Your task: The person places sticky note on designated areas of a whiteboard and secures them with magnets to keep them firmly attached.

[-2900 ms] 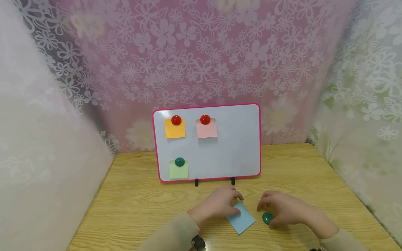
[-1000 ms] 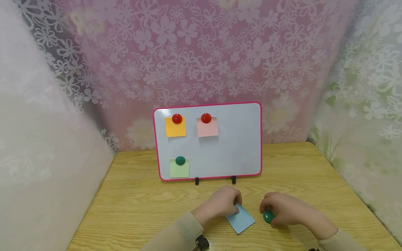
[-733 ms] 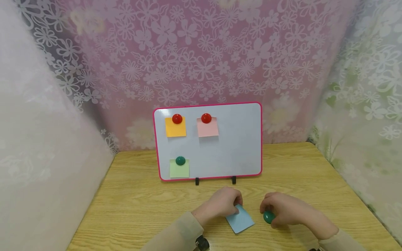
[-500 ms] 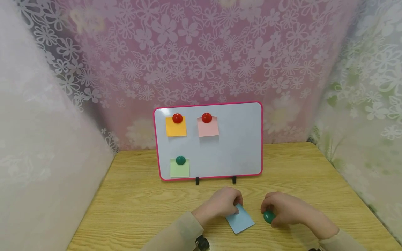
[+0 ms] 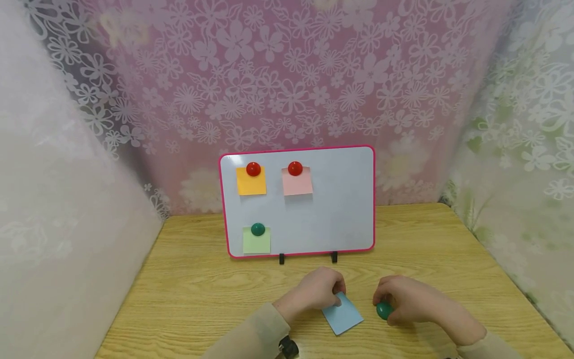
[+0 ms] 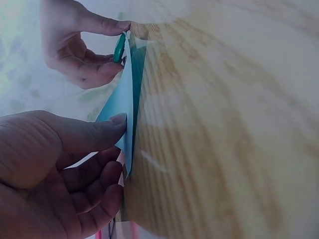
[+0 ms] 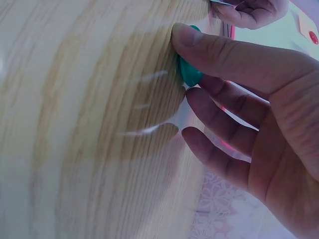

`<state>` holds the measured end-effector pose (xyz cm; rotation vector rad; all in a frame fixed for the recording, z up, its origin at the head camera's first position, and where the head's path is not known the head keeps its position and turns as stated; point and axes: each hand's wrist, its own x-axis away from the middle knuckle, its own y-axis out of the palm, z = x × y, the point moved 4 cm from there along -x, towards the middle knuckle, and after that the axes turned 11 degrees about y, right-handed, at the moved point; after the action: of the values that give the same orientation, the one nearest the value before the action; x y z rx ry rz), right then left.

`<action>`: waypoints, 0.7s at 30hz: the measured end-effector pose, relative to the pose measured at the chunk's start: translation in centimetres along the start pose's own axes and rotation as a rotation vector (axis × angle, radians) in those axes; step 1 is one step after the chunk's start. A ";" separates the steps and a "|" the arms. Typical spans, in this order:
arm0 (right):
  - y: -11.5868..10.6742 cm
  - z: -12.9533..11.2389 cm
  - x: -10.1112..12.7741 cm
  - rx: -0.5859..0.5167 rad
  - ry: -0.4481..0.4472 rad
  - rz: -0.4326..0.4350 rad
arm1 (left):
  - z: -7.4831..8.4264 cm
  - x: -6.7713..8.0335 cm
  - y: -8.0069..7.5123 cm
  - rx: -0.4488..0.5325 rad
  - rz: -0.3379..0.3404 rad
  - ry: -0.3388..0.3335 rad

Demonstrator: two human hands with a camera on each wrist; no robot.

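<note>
My left hand [image 5: 316,289] pinches the upper corner of a blue sticky note [image 5: 343,316] just above the table. In the left wrist view the thumb presses on the face of the note [image 6: 117,102], with the other fingers curled by its edge. To the right, my right hand [image 5: 410,299] grips a round green magnet [image 5: 383,310] between thumb and fingers, low over the wood. The right wrist view has the thumb across the magnet [image 7: 190,72], with the last fingers curled beside it. A small gap separates note and magnet in the head view.
Behind the hands a pink-framed whiteboard [image 5: 341,199] stands on black feet [image 5: 334,257]. Red magnets [image 5: 253,169] hold an orange note [image 5: 251,184] and a pink note [image 5: 297,184]; a green magnet [image 5: 257,229] holds a pale green note [image 5: 256,244]. Flowered curtains enclose the table [image 5: 193,279].
Since the earliest frame, my left fingers have drawn together on the blue note's corner, and my right fingers have closed in around the green magnet. Over the last second both hands barely move.
</note>
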<state>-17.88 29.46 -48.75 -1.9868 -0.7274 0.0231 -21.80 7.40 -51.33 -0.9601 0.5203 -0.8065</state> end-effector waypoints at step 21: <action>0.1 0.0 -0.1 0.001 -0.022 0.007 | -0.4 0.0 0.2 0.003 -0.006 -0.024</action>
<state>-17.94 29.41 -48.87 -1.9907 -0.7346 0.0498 -22.03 7.24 -51.66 -0.9680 0.4957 -0.8000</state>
